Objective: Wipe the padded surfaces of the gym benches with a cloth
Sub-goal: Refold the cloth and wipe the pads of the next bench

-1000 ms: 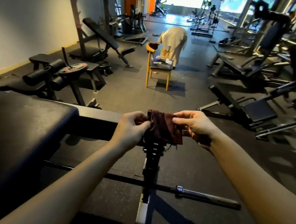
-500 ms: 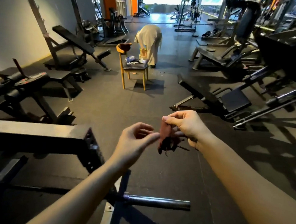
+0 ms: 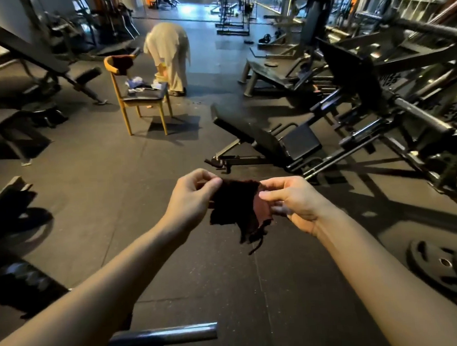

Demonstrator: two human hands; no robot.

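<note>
my left grip and right grip pinch the frayed dark-maroon cloth near the black padded bench, and such thin holds may drop it.

You're in a gym: a black padded adjustable bench sits beyond your grip, and black round weight plates lie on the floor right of that grip.

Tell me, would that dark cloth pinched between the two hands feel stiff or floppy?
Probably floppy: the cloth sags and creases between the left hand and right hand. Likely light, since fingertip pinches alone hold it up. Its frayed lower edge with dangling threads suggests it may snag.
</note>
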